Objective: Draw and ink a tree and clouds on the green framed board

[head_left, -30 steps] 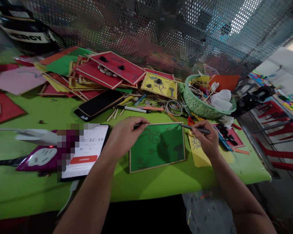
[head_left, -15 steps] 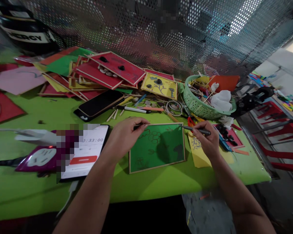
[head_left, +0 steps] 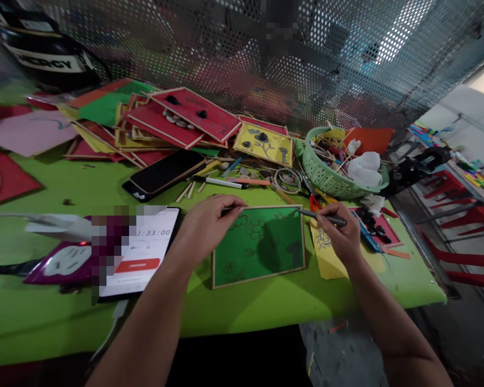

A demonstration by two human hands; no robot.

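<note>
A green card with a wooden stick frame (head_left: 262, 247) lies on the lime-green table (head_left: 266, 306), with dark flower outlines drawn on it. My left hand (head_left: 207, 223) rests on the card's upper left corner, fingers pinched on a small dark thing at the edge. My right hand (head_left: 341, 231) is closed on a dark pen (head_left: 320, 216) whose tip points at the card's upper right corner. A yellow paper with a drawing (head_left: 326, 244) lies under my right hand.
A phone showing a timer (head_left: 145, 250) and a purple device (head_left: 64, 260) lie left. A black phone (head_left: 165, 171), a marker (head_left: 221, 182), framed red and yellow cards (head_left: 185, 115) and a green basket (head_left: 331, 177) stand behind. Red chairs (head_left: 463, 215) are at right.
The timer on the phone went from 32:59 to 33:00. Both hands have stayed nearly still, the pen tip hovering by the card's upper right corner.
</note>
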